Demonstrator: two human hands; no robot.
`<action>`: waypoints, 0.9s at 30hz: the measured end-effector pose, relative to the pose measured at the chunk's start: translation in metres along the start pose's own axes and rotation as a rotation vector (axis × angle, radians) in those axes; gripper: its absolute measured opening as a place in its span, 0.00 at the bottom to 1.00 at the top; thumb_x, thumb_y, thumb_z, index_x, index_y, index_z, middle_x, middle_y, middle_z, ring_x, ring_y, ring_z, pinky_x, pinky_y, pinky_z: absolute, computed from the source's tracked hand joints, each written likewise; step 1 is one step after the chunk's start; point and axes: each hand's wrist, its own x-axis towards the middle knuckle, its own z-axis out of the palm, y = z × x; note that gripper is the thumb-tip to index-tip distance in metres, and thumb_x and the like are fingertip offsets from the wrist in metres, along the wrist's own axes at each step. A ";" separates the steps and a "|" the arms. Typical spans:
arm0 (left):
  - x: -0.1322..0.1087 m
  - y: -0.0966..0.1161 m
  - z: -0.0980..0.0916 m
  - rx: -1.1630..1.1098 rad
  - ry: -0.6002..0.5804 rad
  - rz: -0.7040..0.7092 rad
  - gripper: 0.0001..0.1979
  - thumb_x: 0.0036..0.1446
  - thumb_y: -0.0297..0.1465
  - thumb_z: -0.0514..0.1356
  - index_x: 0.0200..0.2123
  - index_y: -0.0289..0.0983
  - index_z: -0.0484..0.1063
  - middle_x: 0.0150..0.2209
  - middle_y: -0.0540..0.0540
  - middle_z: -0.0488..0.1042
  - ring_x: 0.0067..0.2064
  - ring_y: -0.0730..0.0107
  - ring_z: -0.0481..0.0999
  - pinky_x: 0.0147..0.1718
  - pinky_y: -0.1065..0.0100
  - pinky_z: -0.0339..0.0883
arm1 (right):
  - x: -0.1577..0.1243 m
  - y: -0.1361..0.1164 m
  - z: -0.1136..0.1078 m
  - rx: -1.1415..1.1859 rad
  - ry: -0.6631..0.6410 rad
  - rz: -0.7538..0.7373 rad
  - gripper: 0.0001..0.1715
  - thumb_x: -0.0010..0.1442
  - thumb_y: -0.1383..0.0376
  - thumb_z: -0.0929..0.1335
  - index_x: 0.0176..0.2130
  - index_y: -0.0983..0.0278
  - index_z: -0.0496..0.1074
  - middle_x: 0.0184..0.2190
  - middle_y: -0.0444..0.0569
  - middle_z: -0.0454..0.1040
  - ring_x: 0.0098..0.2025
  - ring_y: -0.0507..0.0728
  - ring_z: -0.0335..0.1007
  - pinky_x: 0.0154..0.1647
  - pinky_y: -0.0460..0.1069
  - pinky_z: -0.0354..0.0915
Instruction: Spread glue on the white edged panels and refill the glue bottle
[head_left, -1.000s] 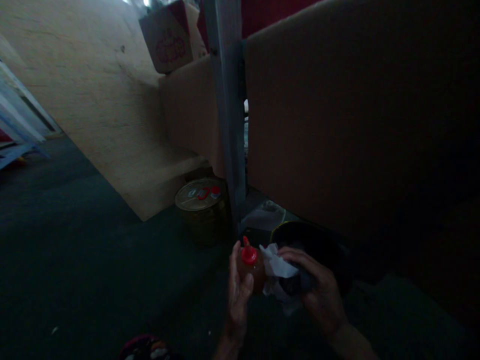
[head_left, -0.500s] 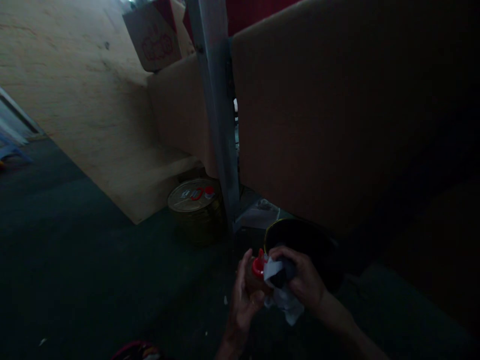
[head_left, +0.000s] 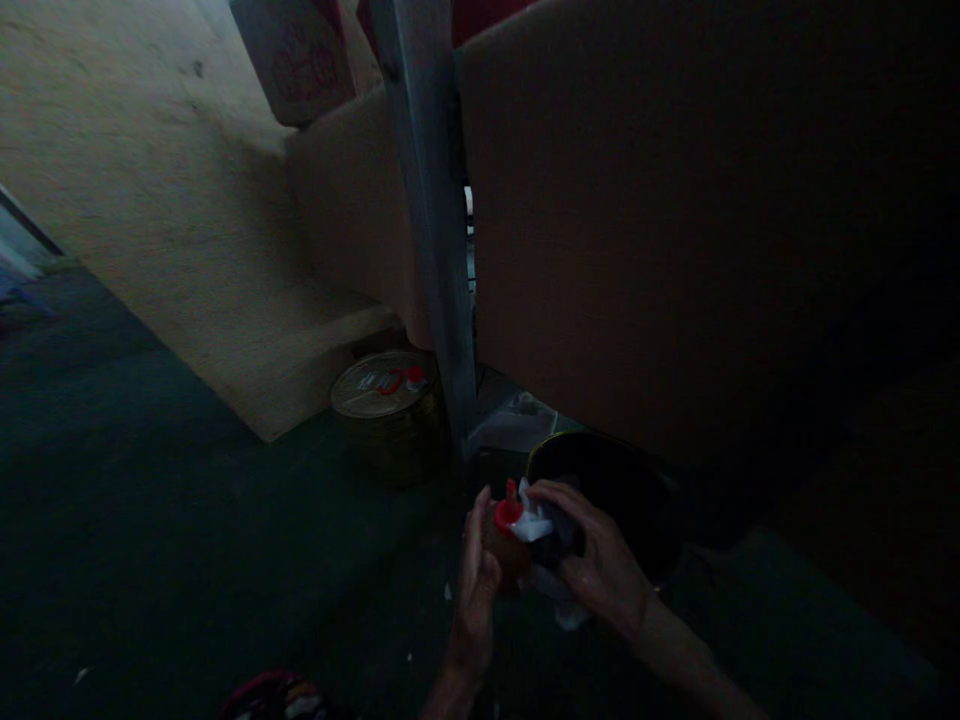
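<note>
My left hand (head_left: 477, 585) is wrapped around a brownish squeeze bottle (head_left: 510, 562) with a red spout cap (head_left: 508, 514) on top. Against the cap's right side, my right hand (head_left: 606, 570) presses a crumpled white tissue (head_left: 531, 526). A dark object (head_left: 559, 538) is also in that hand, under the fingers; its kind is too dim to make out. More pale tissue hangs below between the two hands. Just behind them is a black round bin (head_left: 622, 485) with a thin yellow rim.
A metal post (head_left: 431, 220) stands ahead between large cardboard boxes (head_left: 585, 220). At its foot sits a tin drum (head_left: 386, 430) with a red cap and handle. A pale panel (head_left: 172, 200) slopes at left. Small white scraps lie on the green floor (head_left: 187, 560).
The tissue and my right hand have shifted slightly left and up onto the red cap. The bottle has moved a little left. The view has drifted slightly.
</note>
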 end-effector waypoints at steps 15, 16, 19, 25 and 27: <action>-0.004 0.000 -0.003 0.286 -0.038 0.033 0.38 0.52 0.54 0.50 0.61 0.39 0.53 0.64 0.42 0.51 0.65 0.50 0.45 0.61 0.51 0.39 | 0.003 0.001 -0.003 0.212 -0.044 0.011 0.05 0.40 0.72 0.65 0.22 0.63 0.66 0.28 0.48 0.72 0.33 0.56 0.69 0.35 0.48 0.62; -0.003 0.001 -0.004 0.271 -0.050 0.030 0.38 0.51 0.54 0.51 0.60 0.39 0.54 0.64 0.42 0.51 0.64 0.49 0.46 0.61 0.51 0.40 | 0.003 0.001 -0.004 0.224 -0.050 0.030 0.05 0.39 0.72 0.65 0.21 0.63 0.66 0.28 0.48 0.72 0.32 0.55 0.69 0.34 0.48 0.62; -0.004 0.004 -0.002 0.222 -0.082 0.011 0.38 0.50 0.55 0.51 0.60 0.40 0.54 0.63 0.42 0.53 0.64 0.49 0.48 0.60 0.53 0.44 | 0.003 0.000 -0.007 0.242 -0.054 0.101 0.07 0.37 0.72 0.65 0.22 0.63 0.65 0.26 0.46 0.72 0.30 0.54 0.67 0.31 0.47 0.61; -0.005 -0.002 -0.001 0.148 -0.191 -0.042 0.37 0.51 0.54 0.52 0.60 0.39 0.56 0.63 0.41 0.54 0.63 0.49 0.52 0.60 0.53 0.45 | 0.002 0.000 -0.013 0.129 -0.071 0.132 0.06 0.38 0.71 0.63 0.22 0.62 0.63 0.24 0.43 0.69 0.28 0.53 0.64 0.29 0.46 0.60; -0.005 -0.006 -0.003 0.103 -0.193 -0.056 0.37 0.52 0.53 0.52 0.60 0.39 0.56 0.63 0.42 0.53 0.63 0.50 0.51 0.61 0.53 0.44 | 0.002 0.003 -0.011 0.079 -0.072 0.117 0.06 0.38 0.72 0.62 0.23 0.63 0.64 0.24 0.43 0.69 0.28 0.53 0.64 0.29 0.46 0.60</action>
